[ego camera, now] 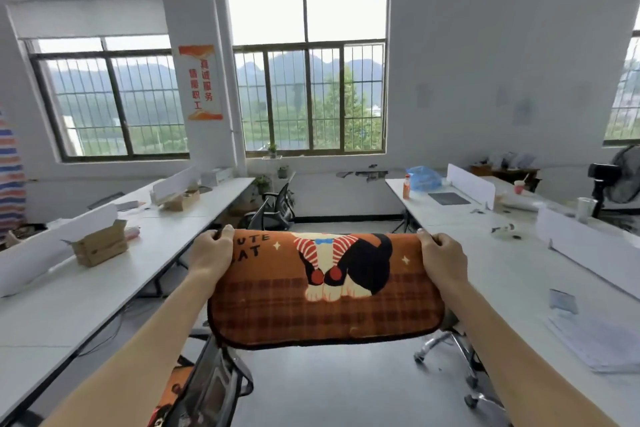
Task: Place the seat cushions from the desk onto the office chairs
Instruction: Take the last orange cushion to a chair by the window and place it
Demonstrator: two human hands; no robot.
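Orange cushion (322,288) looks soft, light and floppy, so the left grip (213,251) and right grip (441,258) each clasp one far corner to hold it spread.

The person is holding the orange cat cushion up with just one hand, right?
Not one hand: the person is holding the orange cat cushion up with both hands, left hand and right hand gripping its top corners. The head view shows it.
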